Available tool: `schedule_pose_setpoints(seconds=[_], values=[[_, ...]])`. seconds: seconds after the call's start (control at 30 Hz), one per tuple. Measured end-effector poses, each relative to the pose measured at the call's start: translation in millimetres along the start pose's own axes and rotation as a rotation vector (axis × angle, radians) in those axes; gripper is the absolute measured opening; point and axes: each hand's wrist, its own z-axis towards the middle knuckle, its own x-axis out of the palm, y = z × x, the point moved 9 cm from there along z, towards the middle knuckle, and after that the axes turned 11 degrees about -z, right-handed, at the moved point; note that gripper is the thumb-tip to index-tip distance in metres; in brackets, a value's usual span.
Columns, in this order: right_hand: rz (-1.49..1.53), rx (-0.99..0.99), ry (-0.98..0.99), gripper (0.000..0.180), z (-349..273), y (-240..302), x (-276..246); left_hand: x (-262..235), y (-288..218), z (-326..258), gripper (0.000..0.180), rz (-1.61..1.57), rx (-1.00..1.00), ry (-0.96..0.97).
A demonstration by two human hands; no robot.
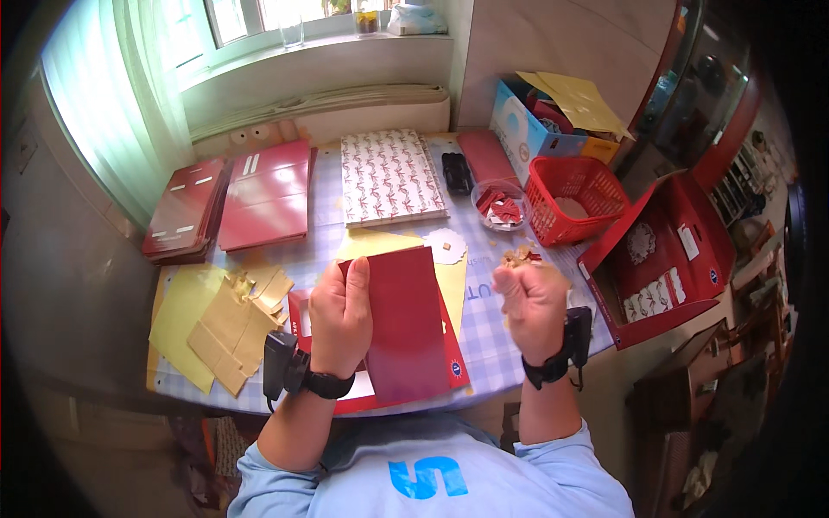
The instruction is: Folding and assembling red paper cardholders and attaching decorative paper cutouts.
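My left hand (342, 304) is closed round the left edge of a dark red cardboard panel (408, 324), its thumb lying on top. The panel is held up at a tilt over a brighter red printed card (456, 367), which it largely covers. To the right, my right hand (533, 309) makes a fist above the checked tablecloth. Small tan and red scraps (521, 257) show just beyond its fingers; whether it grips any of them I cannot tell. A white scalloped paper piece (446, 245) rests on yellow paper (380, 241) behind the panel.
At left lie tan cardboard pieces (233, 332) and a yellow sheet (183, 315). Behind are stacks of dark red panels (266, 194) and a patterned white stack (389, 177). A scrap tub (501, 207), red basket (574, 220), blue carton (518, 129) and open red box (665, 268) stand right.
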Motion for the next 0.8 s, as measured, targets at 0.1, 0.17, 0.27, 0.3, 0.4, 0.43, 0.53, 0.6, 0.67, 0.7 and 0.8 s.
schedule_pose_setpoints(seconds=[0.1,0.17,0.27,0.3,0.4,0.43,0.53,0.6,0.67,0.7,0.8], values=[[0.216,-0.181,0.137,0.036,-6.7,22.0,32.7,2.8,4.8,3.7,0.033,-0.088,-0.038,-0.014],[0.418,-0.005,0.203,0.037,-13.8,23.1,60.0,8.8,0.2,4.1,0.031,-0.155,-0.022,-0.005],[0.25,0.066,0.284,0.036,-17.6,26.6,74.1,14.6,10.7,-1.4,0.03,-0.425,-0.095,0.037],[0.196,0.022,0.173,0.034,-14.7,30.8,68.6,17.5,10.9,-4.5,0.03,-0.423,-0.097,0.035],[0.116,-0.072,0.046,0.033,-6.8,38.1,61.4,26.8,19.4,-18.0,0.031,-0.514,-0.103,0.02],[0.089,-0.123,0.025,0.033,-5.1,42.2,60.7,23.8,23.7,-20.8,0.031,-0.512,-0.104,0.016],[0.151,-0.109,0.085,0.032,-3.9,38.1,69.1,19.4,30.4,-24.4,0.031,-0.422,-0.122,-0.003],[0.159,-0.094,0.094,0.032,-2.4,38.6,69.5,19.3,23.0,-21.2,0.031,-0.4,-0.075,-0.001],[0.169,-0.078,0.101,0.031,-2.1,37.8,71.8,18.0,23.8,-18.6,0.03,-0.37,-0.058,-0.01],[0.208,-0.075,0.089,0.031,-2.6,36.7,72.7,17.1,23.9,-16.8,0.03,-0.341,-0.043,-0.014],[0.168,-0.094,0.158,0.031,-10.4,42.3,72.1,7.1,15.9,-9.3,0.03,-0.335,-0.069,-0.011]])
